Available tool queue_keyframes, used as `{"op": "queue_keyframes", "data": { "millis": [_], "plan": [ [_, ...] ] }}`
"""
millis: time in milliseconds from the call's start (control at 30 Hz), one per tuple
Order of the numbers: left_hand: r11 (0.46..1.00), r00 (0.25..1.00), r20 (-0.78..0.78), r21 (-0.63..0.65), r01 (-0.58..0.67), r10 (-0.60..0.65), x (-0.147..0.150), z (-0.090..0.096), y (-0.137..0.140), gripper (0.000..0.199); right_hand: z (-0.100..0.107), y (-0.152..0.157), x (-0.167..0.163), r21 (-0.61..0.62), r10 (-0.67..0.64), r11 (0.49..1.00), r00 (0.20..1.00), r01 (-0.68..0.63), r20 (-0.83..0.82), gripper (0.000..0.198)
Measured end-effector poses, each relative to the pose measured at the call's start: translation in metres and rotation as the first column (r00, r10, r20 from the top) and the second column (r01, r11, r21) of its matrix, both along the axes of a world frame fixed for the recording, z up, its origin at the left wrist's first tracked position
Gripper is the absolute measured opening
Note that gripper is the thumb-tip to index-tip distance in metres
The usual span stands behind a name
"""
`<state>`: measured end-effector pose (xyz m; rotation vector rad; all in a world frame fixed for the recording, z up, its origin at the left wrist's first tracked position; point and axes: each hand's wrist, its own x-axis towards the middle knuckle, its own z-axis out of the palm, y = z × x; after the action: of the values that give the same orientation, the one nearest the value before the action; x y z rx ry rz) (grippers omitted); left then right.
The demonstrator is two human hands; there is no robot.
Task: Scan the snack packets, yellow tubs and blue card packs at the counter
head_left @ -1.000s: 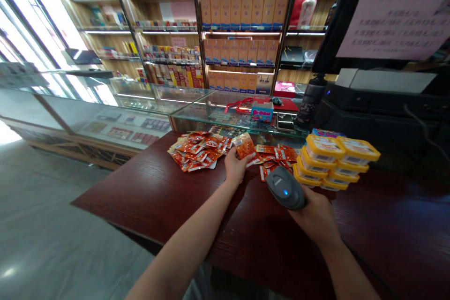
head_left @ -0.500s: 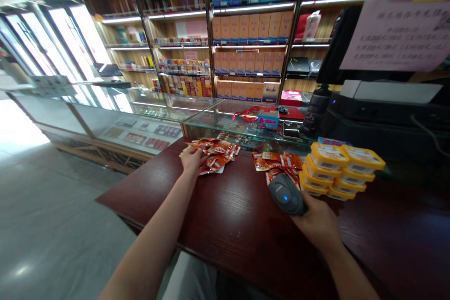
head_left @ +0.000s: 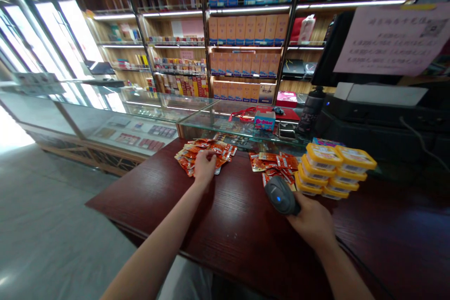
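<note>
Right hand (head_left: 312, 218) grips the scanner (head_left: 281, 196); left hand (head_left: 205, 167) bends over the sachets (head_left: 215, 148) left of it — whether pinching one, I can't tell. Overlap could drag two along; a careless swing could topple the tubs (head_left: 321, 168) right of the scanner.

Pale grey cloth (head_left: 184, 282) (trousers, by the look of it) shows just below the near edge of the surface (head_left: 234, 218), shading darker to one side. Above that edge, the left hand (head_left: 205, 167), right hand (head_left: 314, 219) and slim, tapering forearms (head_left: 177, 225) are bare.
</note>
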<state>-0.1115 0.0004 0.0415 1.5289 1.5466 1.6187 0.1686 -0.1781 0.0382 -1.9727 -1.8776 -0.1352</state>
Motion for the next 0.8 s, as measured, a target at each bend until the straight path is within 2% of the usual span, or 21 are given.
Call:
{"op": "queue_keyframes", "data": {
  "millis": [133,200,267,333,433,500,633,700,800],
  "plan": [
    [0.968,0.962,0.126,-0.034,0.249,-0.243,0.048,-0.014,0.002,0.013,0.002,0.001,-0.001,-0.026,-0.020,0.999,1.000,0.021,0.012,0.015],
    [0.951,0.953,0.068,-0.076,0.301,-0.296,0.071,-0.021,0.007,0.014,0.002,0.002,-0.001,-0.037,-0.019,0.999,1.000,0.019,-0.011,0.016],
    [0.954,0.960,-0.077,-0.157,0.254,-0.268,0.093,-0.025,0.013,0.013,0.003,0.002,-0.002,-0.049,-0.019,0.999,0.999,0.018,-0.025,0.020],
    [0.955,0.938,-0.277,-0.264,0.132,-0.206,0.112,-0.026,0.019,0.015,0.003,0.003,-0.002,-0.061,-0.022,0.998,0.999,0.020,-0.032,0.022],
    [0.927,0.821,-0.550,-0.369,-0.071,-0.156,0.136,-0.021,0.027,0.036,0.003,0.005,-0.002,-0.073,-0.027,0.997,0.998,0.023,-0.048,0.022],
    [0.911,0.770,-0.627,-0.377,-0.165,-0.120,0.147,-0.018,0.030,0.045,0.004,0.006,-0.002,-0.090,-0.023,0.996,0.998,0.018,-0.055,0.021],
    [0.886,0.795,-0.605,-0.390,-0.251,-0.041,0.152,-0.016,0.037,0.044,0.004,0.008,-0.001,-0.119,-0.027,0.993,0.998,0.020,-0.055,0.024],
    [0.888,0.838,-0.541,-0.417,-0.194,-0.072,0.146,-0.016,0.043,0.033,0.004,0.008,-0.001,-0.122,-0.039,0.992,0.998,0.032,-0.054,0.027],
    [0.907,0.905,-0.394,-0.420,-0.024,-0.158,0.128,-0.017,0.050,0.011,0.005,0.007,0.000,-0.120,-0.042,0.992,0.998,0.036,-0.046,0.025]
  ]
}}
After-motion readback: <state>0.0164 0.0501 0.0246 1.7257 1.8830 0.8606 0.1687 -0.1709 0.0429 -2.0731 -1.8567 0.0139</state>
